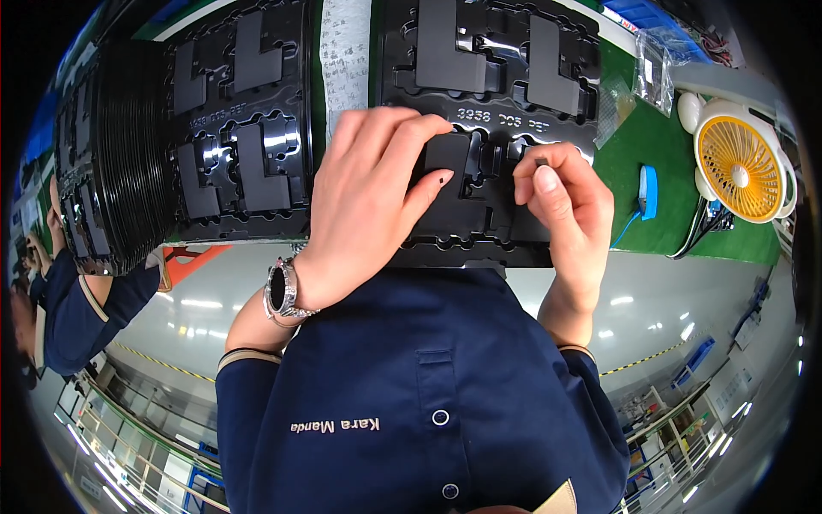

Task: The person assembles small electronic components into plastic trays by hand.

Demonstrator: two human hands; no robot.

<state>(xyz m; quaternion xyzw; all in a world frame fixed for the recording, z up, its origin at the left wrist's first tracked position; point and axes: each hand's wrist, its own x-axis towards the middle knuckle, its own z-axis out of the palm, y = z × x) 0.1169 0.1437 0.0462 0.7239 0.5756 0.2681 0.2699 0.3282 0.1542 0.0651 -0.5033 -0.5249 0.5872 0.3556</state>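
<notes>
I see my left hand pressing the flat black L-shaped part into the black moulded plastic tray, while my right hand, just beside it, has its fingers pinched narrowly on a tiny dark piece.

Navy buttoned work shirt, silver wristwatch on left wrist

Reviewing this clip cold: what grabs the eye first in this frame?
Two bare hands meet at centre over a black moulded tray: the left hand presses a flat black part in a pocket, the right hand pinches a tiny dark piece. At far right a white fan with an orange grille stands on the green mat.
</notes>
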